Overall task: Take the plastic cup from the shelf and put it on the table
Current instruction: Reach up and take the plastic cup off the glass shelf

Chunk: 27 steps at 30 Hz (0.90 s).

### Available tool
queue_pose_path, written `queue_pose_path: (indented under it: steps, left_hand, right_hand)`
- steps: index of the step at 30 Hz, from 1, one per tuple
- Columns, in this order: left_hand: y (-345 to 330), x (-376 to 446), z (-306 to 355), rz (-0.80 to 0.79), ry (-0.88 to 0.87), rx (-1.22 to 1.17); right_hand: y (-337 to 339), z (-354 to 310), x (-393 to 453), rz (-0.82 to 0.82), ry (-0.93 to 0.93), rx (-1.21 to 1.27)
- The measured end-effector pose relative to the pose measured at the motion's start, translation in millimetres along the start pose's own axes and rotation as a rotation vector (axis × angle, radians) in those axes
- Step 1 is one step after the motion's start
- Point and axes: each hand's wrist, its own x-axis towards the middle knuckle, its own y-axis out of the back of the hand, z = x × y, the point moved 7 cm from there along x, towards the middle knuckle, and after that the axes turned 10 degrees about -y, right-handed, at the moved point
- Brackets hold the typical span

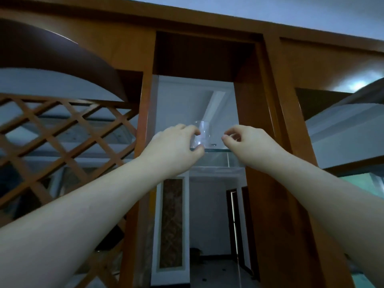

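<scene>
A clear plastic cup [202,134] stands upright on a glass shelf [218,150] inside a tall wooden frame. My left hand [176,148] is raised to the cup's left side. Its fingers curl at the cup's wall and its thumb lies by the base, but a firm grip cannot be told. My right hand [243,144] hovers to the right of the cup, fingers curled and apart from it, holding nothing. The cup's left part is hidden behind my left fingers.
Wooden posts [255,121] flank the narrow shelf opening on both sides. A wooden lattice panel [62,138] fills the left. A second glass shelf [216,168] lies just below. Beyond the opening I see a white room with a doorway [234,221].
</scene>
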Motion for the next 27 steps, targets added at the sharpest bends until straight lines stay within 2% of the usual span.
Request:
queue_pose_path:
  steps: [4, 10, 17, 23, 27]
  left_hand:
    - [-6.2, 19.1, -15.6, -0.055, 0.091, -0.037]
    - [-25.5, 36.4, -45.9, -0.121, 0.265, -0.032]
    - [-51.0, 46.3, -62.8, -0.365, 0.361, -0.058]
    - [-56.9, 51.0, -64.9, -0.440, 0.406, -0.094]
    - [-59.6, 59.6, -57.1, -0.439, 0.408, -0.090]
  right_hand:
    - [-8.6, 4.4, 27.1, 0.065, 0.015, 0.098]
    - [-37.1, 11.9, 56.2, -0.012, -0.056, 0.210]
    - [-45.8, 16.2, 83.8, -0.050, -0.143, 0.219]
    - [-62.5, 15.6, 91.6, -0.227, -0.291, 0.304]
    - [-72.9, 0.0, 91.2, -0.313, -0.297, 0.346]
